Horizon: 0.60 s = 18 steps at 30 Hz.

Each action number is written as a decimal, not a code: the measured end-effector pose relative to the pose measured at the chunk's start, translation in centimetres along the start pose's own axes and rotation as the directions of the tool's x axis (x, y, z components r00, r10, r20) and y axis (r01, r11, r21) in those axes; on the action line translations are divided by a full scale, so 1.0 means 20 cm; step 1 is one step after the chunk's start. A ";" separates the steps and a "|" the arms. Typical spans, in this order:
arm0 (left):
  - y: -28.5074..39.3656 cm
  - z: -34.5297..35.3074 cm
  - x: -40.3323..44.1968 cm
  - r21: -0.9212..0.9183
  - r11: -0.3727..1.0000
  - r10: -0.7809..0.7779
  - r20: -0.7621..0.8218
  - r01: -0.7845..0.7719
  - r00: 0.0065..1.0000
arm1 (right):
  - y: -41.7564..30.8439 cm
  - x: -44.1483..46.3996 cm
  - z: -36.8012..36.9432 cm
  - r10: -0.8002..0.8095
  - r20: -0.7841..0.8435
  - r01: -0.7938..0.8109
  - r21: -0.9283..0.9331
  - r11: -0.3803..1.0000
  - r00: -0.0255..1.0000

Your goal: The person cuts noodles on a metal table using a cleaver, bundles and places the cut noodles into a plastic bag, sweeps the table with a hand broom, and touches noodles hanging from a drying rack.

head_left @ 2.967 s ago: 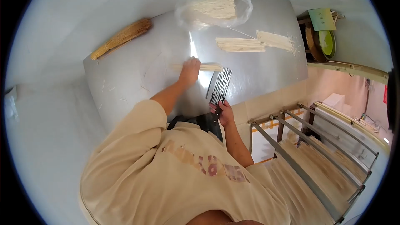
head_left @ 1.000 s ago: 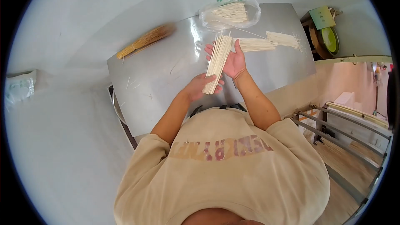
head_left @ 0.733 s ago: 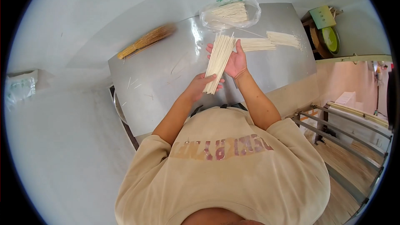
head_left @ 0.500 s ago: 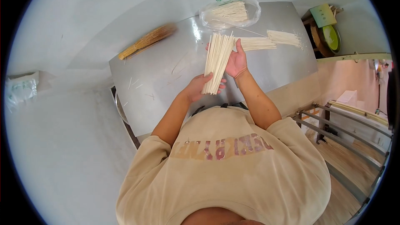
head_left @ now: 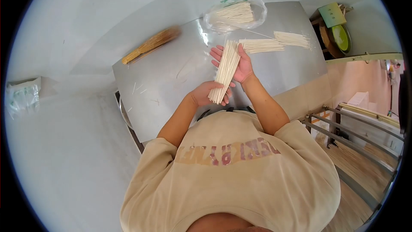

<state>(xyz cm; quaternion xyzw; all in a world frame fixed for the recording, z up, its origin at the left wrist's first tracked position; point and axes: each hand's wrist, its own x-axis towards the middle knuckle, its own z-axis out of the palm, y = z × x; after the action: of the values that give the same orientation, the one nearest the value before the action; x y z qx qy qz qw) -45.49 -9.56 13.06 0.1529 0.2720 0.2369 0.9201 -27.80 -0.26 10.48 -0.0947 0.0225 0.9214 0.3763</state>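
Observation:
A bundle of thin pale noodle-like sticks (head_left: 226, 68) slants over the metal table, its upper end tilted right. My left hand (head_left: 211, 92) is wrapped round its lower end, thumb across the top. Behind the upper part lies my right hand (head_left: 241, 64), palm up, its fingers spread under the sticks and showing at their left side. Two flat piles of such sticks, one nearer (head_left: 262, 45) and one farther right (head_left: 292, 39), lie on the table. At the back, a clear plastic bag (head_left: 235, 13) holds more sticks.
A straw brush (head_left: 152, 44) lies at the back left edge of the metal table (head_left: 163, 77), near some loose bits. On the right are a green bowl (head_left: 340, 38), a green box (head_left: 331, 15) and a metal rack (head_left: 360, 146). A plastic bag (head_left: 23, 96) is at far left.
The cleaver seen three seconds ago in my right hand is out of view. Both hands came to the bundle, now raised and slanted. Most recently the bundle slid down slightly toward me and looks narrower.

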 end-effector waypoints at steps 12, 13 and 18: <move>-0.06 -0.10 0.05 0.207 0.977 0.085 -0.143 -0.054 0.986 | -0.04 0.02 0.03 -0.092 -0.068 0.074 -0.231 0.970 0.993; -0.07 -0.10 0.06 0.048 0.997 0.065 -0.010 -0.064 0.998 | -0.04 0.04 0.00 -0.048 -0.086 0.033 -0.171 0.985 0.995; -0.07 -0.11 0.06 -0.166 0.981 0.110 0.077 -0.096 0.991 | -0.07 0.08 -0.05 -0.061 -0.151 0.040 -0.133 0.990 0.987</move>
<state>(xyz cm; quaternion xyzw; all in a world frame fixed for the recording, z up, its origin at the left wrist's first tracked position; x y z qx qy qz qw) -45.35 -9.72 10.21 0.1016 0.2040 0.2987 0.9267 -27.90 1.72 9.27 -0.1909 -0.0107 0.9009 0.3897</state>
